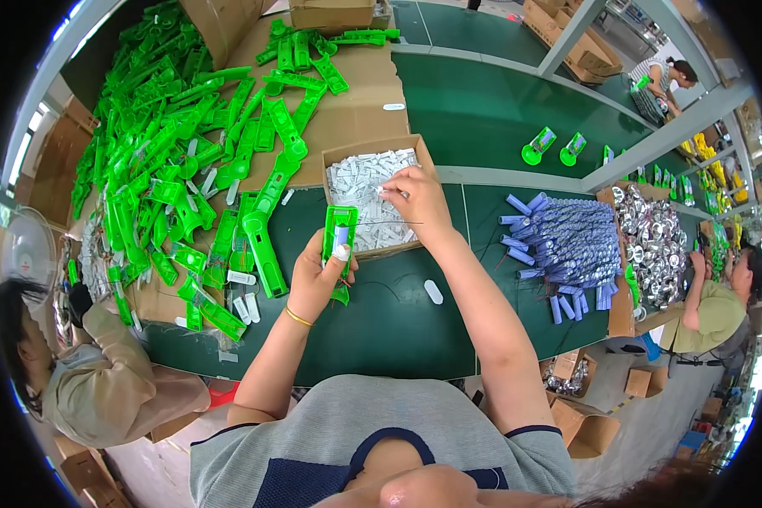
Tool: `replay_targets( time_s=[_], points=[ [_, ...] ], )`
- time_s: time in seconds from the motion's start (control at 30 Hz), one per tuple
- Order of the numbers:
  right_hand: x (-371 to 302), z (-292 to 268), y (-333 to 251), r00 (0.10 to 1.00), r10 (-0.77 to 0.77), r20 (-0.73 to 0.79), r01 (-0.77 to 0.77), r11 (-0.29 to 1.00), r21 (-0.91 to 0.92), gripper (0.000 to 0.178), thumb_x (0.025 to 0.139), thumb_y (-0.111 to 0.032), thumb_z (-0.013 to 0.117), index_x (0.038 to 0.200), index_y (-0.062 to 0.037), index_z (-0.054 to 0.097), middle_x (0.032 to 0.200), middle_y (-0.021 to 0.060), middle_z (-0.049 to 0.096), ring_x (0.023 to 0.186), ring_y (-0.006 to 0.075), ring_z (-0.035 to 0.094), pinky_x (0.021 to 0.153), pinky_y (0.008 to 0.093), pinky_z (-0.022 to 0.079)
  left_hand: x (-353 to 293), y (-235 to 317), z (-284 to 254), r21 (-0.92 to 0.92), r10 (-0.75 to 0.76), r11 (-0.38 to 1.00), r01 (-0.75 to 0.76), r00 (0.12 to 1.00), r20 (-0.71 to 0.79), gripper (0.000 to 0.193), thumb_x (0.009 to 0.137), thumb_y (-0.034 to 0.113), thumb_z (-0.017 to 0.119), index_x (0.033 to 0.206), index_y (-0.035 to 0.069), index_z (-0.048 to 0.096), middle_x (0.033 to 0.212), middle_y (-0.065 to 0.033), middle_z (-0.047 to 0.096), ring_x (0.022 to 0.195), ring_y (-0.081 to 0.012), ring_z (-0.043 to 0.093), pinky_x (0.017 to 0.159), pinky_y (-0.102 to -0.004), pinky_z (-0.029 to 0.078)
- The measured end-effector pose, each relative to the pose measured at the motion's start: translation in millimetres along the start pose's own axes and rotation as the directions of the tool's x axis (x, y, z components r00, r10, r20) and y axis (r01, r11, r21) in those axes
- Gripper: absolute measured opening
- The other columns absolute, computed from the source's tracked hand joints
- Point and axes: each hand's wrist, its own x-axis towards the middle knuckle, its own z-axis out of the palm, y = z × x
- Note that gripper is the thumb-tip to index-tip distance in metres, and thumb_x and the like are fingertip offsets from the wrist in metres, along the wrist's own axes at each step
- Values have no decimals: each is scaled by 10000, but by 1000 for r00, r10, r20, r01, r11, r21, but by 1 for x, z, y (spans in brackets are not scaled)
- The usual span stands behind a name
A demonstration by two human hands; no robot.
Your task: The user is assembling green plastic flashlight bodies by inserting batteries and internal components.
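Observation:
My left hand [313, 284] is wrapped round a green plastic housing [352, 217], held upright above the table. Inside the housing lies a pale blue cylindrical battery [341, 235], with my thumb against its lower end. Thin dark wire [405, 223] stretches from the housing toward my right wrist. My right hand [422, 203] is over a cardboard box [427, 158] of small white plastic pieces [368, 173]. Its thumb and fingertips are pinched together among those pieces; what they grip is too small to make out.
Green housings [165, 127] are heaped on cardboard at the left. Blue batteries [567, 241] lie stacked at the right, beside a box of shiny silver cups [648, 237]. One white oval piece [433, 291] rests on the green table [381, 339]. Co-workers sit left [102, 381] and right [711, 309].

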Motion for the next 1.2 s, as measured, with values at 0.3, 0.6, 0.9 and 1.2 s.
replay_targets(
  time_s=[0.3,0.6,0.9,1.2],
  points=[
    [-30,-20,-35,981,-171,-88,183,971,156,196,788,6,764,959,-89,756,988,65,670,874,222,663,754,307,540,-4,2,3,77,42,996,-43,999,19,283,1013,257,586,1198,45,551,819,-46,654,636,-104,603,583,-256,496],
    [-74,-8,-71,996,84,18,-71,683,727,203,841,11,748,1039,-31,750,1181,64,576,1065,170,608,848,299,537,9,13,31,-388,115,918,-79,991,72,400,981,134,625,1341,56,469,1057,-38,651,769,-112,614,638,-241,503],
    [-69,-50,-106,949,-239,-205,232,971,-56,157,800,12,765,944,-35,723,867,96,689,776,219,687,675,292,545,22,19,24,-33,157,987,-155,984,82,481,934,113,678,1370,42,484,867,-17,612,660,-90,595,592,-268,527],
    [-40,-45,-96,938,272,-215,-90,790,606,143,886,33,704,1029,38,704,938,60,722,863,91,671,787,233,542,29,30,43,216,246,940,-264,963,108,528,936,215,678,1399,64,474,862,-74,650,643,-122,622,599,-310,528]
  ],
)
